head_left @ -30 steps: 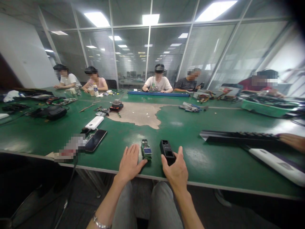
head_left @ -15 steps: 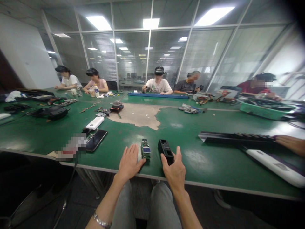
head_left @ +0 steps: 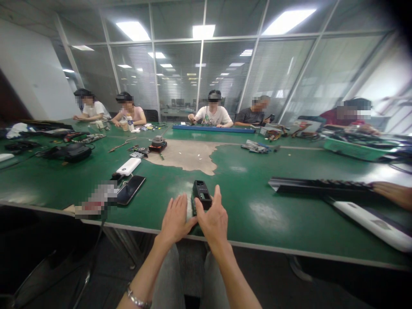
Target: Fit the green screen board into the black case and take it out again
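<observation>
Left hand (head_left: 175, 218) palm down on green table (head_left: 241, 193), fingers straight, close together, thumb out. Right hand (head_left: 213, 218) angled inward, thumb and fingers gripping one black casing (head_left: 201, 191) over one circuit board (head_left: 193, 207), mostly hidden. One dark phone (head_left: 131, 190) leftward; five people (head_left: 214, 115) opposite.

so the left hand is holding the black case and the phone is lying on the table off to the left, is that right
Not quite: the head view shows the right hand holding the black case, while the left hand is beside it. The phone does lie on the table off to the left.
</observation>
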Available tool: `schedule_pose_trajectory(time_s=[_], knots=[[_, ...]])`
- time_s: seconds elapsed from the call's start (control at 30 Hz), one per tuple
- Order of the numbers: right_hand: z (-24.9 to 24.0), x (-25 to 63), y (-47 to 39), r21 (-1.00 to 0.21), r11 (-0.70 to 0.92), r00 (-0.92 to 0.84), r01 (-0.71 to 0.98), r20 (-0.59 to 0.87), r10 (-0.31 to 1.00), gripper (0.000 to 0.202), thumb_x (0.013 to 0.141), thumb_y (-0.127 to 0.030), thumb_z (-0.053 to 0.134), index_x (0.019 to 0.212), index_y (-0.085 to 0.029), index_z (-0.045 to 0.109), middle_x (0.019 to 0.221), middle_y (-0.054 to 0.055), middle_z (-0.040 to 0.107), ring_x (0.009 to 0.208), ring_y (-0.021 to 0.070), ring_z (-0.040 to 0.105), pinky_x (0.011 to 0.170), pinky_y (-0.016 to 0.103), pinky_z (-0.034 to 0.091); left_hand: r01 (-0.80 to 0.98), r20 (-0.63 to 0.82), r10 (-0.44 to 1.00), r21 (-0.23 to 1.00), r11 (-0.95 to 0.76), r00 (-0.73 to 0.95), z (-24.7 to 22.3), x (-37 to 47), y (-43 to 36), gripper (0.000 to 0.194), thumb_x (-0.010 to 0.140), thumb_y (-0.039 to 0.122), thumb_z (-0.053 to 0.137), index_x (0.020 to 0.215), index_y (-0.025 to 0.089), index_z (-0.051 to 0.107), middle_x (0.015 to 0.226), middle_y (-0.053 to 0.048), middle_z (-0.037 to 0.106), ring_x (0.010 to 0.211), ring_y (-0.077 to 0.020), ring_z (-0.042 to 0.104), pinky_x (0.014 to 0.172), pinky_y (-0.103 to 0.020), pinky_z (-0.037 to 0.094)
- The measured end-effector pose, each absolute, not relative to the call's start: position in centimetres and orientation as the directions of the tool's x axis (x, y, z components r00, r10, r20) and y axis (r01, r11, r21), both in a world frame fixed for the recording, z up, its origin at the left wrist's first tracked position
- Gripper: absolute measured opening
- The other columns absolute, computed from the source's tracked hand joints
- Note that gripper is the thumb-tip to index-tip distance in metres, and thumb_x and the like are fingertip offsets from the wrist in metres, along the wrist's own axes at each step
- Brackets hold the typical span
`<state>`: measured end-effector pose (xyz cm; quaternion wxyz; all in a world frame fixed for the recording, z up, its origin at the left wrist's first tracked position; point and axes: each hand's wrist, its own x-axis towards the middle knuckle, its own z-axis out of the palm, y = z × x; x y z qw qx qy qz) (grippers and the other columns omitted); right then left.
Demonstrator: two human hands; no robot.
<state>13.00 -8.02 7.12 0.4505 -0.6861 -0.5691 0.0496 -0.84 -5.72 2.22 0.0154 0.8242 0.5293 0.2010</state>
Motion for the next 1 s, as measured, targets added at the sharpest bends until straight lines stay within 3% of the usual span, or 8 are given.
schedule_pose_trajectory(time_s=[0.13, 0.37, 0.6, 1.0], knots=[[7.2, 12.3, -7.8, -0.605, 0.025, 0.325, 0.796, 0.461, 0.826, 0.083, 0.089, -0.046, 0.052, 0.152, -0.007, 0.016, 0.112, 0.02, 0.066, 0.098, 0.0299, 0.065, 0.082, 0.039, 0.049, 0.858, 0.319, 0.875, 0.251, -0.448, 0.363, 2.2, -0.9, -5.7, 0.086, 0.088, 0.054, 0.045, 0.152, 0.007, 0.011, 0.155, -0.019, 0.028, 0.143, -0.0308, 0.028, 0.118, -0.05, 0.019], [6.9, 11.5, -7.5, -0.549, -0.022, 0.304, 0.835, 0.428, 0.851, 0.083, 0.088, -0.044, 0.053, 0.152, -0.008, 0.014, 0.102, 0.017, 0.068, 0.094, 0.0284, 0.066, 0.079, 0.036, 0.049, 0.854, 0.303, 0.886, 0.285, -0.436, 0.352, 2.5, -0.9, -5.9, 0.08, 0.087, 0.041, 0.045, 0.151, 0.007, 0.014, 0.156, -0.018, 0.027, 0.143, -0.0291, 0.028, 0.118, -0.05, 0.019], [4.7, 11.6, -8.0, -0.531, -0.07, 0.307, 0.844, 0.373, 0.876, 0.083, 0.088, -0.042, 0.054, 0.152, -0.007, 0.013, 0.099, 0.016, 0.067, 0.092, 0.0279, 0.066, 0.079, 0.035, 0.048, 0.83, 0.288, 0.892, 0.348, -0.436, 0.348, 2.8, -1.0, -5.8, 0.072, 0.093, 0.044, 0.036, 0.151, 0.007, 0.016, 0.156, -0.016, 0.026, 0.145, -0.0259, 0.025, 0.119, -0.048, 0.017], [4.5, 11.7, -8.0, -0.6, 0.013, 0.307, 0.8, 0.427, 0.851, 0.09, 0.085, -0.05, 0.055, 0.152, -0.007, 0.013, 0.121, 0.021, 0.061, 0.111, 0.0305, 0.059, 0.089, 0.04, 0.047, 0.838, 0.29, 0.892, 0.331, -0.434, 0.347, 2.5, -1.0, -5.7, 0.072, 0.087, 0.032, 0.042, 0.151, 0.007, 0.02, 0.156, -0.014, 0.027, 0.144, -0.025, 0.025, 0.12, -0.047, 0.016]])
